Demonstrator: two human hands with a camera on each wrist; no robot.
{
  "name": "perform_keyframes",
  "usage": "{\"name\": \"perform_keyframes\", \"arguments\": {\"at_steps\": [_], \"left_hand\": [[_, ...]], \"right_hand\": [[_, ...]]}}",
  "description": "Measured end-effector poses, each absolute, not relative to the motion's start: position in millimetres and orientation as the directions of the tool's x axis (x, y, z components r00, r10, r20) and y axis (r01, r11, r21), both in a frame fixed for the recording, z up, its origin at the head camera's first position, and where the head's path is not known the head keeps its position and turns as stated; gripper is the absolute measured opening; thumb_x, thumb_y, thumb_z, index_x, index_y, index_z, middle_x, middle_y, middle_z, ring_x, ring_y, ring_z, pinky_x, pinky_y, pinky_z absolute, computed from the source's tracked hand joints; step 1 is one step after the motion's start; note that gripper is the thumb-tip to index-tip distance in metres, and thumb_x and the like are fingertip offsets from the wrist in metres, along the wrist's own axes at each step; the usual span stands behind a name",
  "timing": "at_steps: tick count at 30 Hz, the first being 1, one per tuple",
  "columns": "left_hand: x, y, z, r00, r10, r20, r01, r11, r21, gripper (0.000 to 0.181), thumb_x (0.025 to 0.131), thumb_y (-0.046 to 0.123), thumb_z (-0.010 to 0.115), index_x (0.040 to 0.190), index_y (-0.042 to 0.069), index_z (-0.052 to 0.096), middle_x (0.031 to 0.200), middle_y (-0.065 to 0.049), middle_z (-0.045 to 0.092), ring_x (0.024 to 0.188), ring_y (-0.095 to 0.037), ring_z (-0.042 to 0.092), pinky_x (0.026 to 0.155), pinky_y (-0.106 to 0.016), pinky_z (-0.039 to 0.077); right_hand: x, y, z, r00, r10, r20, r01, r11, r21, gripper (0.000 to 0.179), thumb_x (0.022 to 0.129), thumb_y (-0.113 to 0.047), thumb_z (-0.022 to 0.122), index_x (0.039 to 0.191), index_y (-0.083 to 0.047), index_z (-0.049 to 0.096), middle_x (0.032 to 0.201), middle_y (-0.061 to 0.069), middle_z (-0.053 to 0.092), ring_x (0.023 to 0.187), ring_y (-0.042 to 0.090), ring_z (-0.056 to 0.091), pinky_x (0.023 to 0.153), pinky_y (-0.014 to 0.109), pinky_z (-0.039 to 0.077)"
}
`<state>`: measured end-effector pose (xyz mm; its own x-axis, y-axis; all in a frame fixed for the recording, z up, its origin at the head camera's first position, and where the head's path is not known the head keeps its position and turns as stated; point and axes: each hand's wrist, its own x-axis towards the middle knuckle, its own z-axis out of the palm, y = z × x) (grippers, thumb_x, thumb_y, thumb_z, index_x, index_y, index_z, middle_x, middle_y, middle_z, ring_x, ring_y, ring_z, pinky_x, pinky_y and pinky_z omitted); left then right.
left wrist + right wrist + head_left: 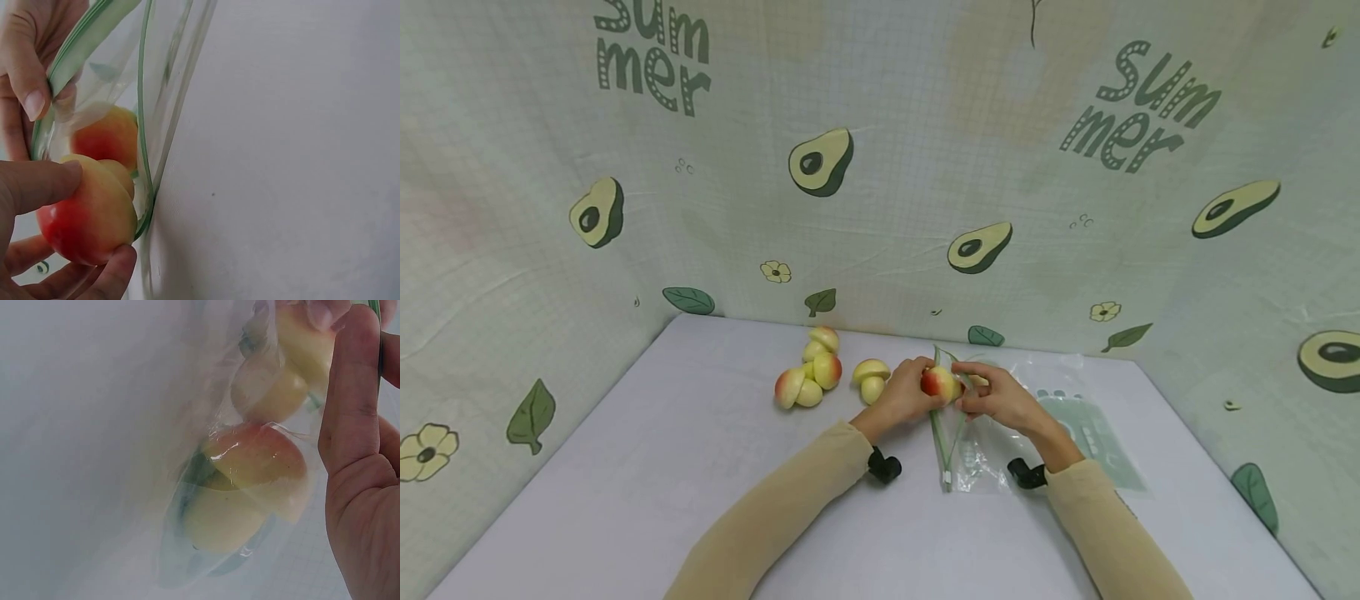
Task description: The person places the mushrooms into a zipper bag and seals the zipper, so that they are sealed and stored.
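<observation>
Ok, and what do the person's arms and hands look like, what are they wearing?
The left sleeve and right sleeve are plain beige and long, ending near the wrists. A small, knobby black wrist camera sits at each wrist, left and right. The left hand and right hand are bare, with no gloves or rings visible.

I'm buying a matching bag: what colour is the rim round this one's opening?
The bag rim is green, clearest in the left wrist view.
</observation>
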<state>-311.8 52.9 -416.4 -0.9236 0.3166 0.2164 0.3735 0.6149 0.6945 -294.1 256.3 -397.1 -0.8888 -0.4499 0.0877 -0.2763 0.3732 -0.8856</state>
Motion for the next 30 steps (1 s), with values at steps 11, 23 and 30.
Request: {"name": "perform_keyframes", "arguments": {"at_steps": [11,23,30], "left_hand": [[-314.6,56.9,-417.9,-0.913,0.343,0.222,0.395,0.602,0.694,0.058,0.076,0.023,0.081,0.126,0.006,0.057,0.110,-0.009,0.057,0.095,-0.018,0.056,0.080,-0.026,0.048],[-314.6,59.2,-421.6,-0.922,0.314,0.226,0.375,0.574,0.728,0.054,0.075,0.022,0.082,0.120,0.005,0.057,0.104,-0.009,0.052,0.091,-0.017,0.055,0.076,-0.024,0.048],[-312.3,58.1,-422.5,-0.917,0.304,0.257,0.392,0.573,0.720,0.049,0.075,0.021,0.082,0.115,0.005,0.058,0.103,-0.008,0.054,0.093,-0.017,0.056,0.078,-0.024,0.047]], "right_hand": [[-294.7,258.2,-396.5,-0.882,-0.460,0.102,-0.295,0.372,-0.880,0.060,0.084,0.002,0.068,0.139,0.002,0.045,0.145,0.020,0.038,0.076,0.017,0.064,0.066,0.038,0.056],[-294.9,257.6,-396.5,-0.888,-0.450,0.092,-0.285,0.382,-0.879,0.060,0.083,0.005,0.067,0.138,0.002,0.045,0.145,0.020,0.039,0.077,0.019,0.064,0.066,0.039,0.056],[-292.9,255.7,-393.3,-0.892,-0.445,0.080,-0.268,0.378,-0.886,0.060,0.083,0.007,0.066,0.139,0.003,0.043,0.145,0.022,0.037,0.071,0.017,0.062,0.066,0.044,0.056]]}}
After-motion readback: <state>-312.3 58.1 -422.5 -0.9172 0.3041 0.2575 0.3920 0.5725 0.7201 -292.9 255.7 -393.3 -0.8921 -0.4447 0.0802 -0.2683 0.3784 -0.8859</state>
